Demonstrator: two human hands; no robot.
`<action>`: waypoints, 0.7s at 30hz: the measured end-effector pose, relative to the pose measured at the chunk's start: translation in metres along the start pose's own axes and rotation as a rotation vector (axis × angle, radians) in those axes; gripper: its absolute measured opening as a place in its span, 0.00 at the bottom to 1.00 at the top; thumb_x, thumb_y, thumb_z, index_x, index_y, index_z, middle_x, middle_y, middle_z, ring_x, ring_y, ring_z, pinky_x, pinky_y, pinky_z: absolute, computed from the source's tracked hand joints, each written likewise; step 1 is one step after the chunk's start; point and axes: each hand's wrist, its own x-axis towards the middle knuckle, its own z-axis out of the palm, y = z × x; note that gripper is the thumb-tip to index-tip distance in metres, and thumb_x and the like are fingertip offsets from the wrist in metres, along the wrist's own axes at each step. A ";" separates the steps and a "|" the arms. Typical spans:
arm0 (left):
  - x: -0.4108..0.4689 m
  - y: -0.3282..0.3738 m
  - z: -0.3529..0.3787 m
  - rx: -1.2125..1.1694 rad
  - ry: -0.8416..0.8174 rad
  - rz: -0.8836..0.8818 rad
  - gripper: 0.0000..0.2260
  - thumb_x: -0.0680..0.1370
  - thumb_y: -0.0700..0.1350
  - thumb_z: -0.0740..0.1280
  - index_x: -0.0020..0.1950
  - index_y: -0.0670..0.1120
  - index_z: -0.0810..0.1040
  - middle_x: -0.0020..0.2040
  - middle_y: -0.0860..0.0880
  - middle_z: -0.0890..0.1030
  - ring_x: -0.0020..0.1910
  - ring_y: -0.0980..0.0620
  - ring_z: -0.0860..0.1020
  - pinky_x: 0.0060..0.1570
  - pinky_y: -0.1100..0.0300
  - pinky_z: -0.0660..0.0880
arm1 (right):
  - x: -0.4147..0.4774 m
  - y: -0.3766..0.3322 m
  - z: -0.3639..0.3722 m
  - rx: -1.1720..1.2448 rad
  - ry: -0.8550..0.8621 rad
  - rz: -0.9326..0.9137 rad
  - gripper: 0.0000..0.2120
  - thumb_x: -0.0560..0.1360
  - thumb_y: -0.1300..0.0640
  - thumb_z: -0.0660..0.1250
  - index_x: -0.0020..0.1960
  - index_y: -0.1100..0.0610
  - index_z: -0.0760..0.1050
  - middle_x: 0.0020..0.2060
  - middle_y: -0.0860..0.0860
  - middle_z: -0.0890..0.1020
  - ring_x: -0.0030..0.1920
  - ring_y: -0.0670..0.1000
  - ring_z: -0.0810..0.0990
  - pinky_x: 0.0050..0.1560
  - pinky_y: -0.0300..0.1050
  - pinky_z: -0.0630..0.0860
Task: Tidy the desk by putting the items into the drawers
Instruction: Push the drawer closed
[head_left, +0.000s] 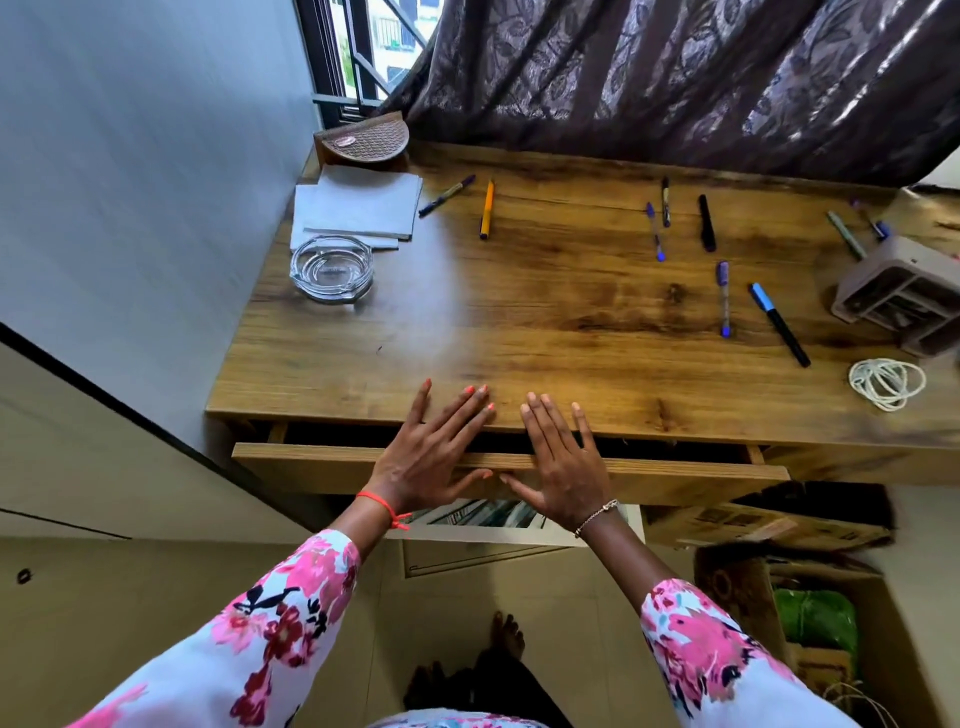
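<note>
Plainly, step in hand: the drawer (322, 462) under the desk (519, 322) stood pulled out a little way, and nothing had gone into it yet, so this looked like the opening of the tidy-up.
Left hand: the left hand (434, 452) lay flat and spread, palm down, fingers reaching over the desk's front edge and thumb on the drawer's front board; it gripped nothing.
Right hand: the right hand (563, 457) mirrored it just beside, fingers splayed over the same edge, thumb pointing toward the left thumb; it too was empty and unclenched.
Arms: both forearms, in floral sleeves (291, 618), stretched forward and converged at the middle of the drawer.
Items to stow: all still on the desktop, well apart from the hands: a yellow pen (487, 209) and a dark pen (447, 195) toward the back left, a black marker (706, 223) and several blue pens (723, 299) toward the right, a blue-capped marker (779, 325), and a coil of white cord (887, 383) near the right edge.
Drawer interior: too dark to tell what, if anything, it held.
Next move: probably drawing the drawer further out for room, then reaching across for the nearest pens, which called for leaning right and pinching thin, rolling things.
</note>
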 end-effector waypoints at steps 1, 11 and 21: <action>0.000 -0.001 0.002 -0.004 0.015 0.010 0.32 0.76 0.63 0.51 0.73 0.43 0.62 0.74 0.43 0.62 0.73 0.47 0.60 0.68 0.38 0.55 | 0.000 0.002 0.002 0.007 0.031 -0.012 0.38 0.74 0.33 0.48 0.70 0.63 0.59 0.69 0.59 0.69 0.71 0.55 0.60 0.71 0.57 0.53; 0.006 -0.011 0.013 -0.088 0.232 0.037 0.27 0.76 0.60 0.59 0.70 0.45 0.68 0.70 0.46 0.69 0.69 0.50 0.68 0.67 0.48 0.63 | 0.006 0.005 0.016 0.046 0.293 -0.045 0.31 0.75 0.38 0.57 0.68 0.60 0.65 0.65 0.57 0.74 0.67 0.55 0.71 0.68 0.52 0.63; 0.011 -0.003 0.017 -0.177 0.344 -0.085 0.20 0.76 0.55 0.63 0.63 0.48 0.75 0.65 0.48 0.76 0.63 0.51 0.75 0.65 0.51 0.66 | 0.010 -0.002 0.024 0.184 0.380 0.051 0.25 0.72 0.47 0.64 0.64 0.60 0.71 0.62 0.55 0.77 0.64 0.54 0.75 0.67 0.50 0.63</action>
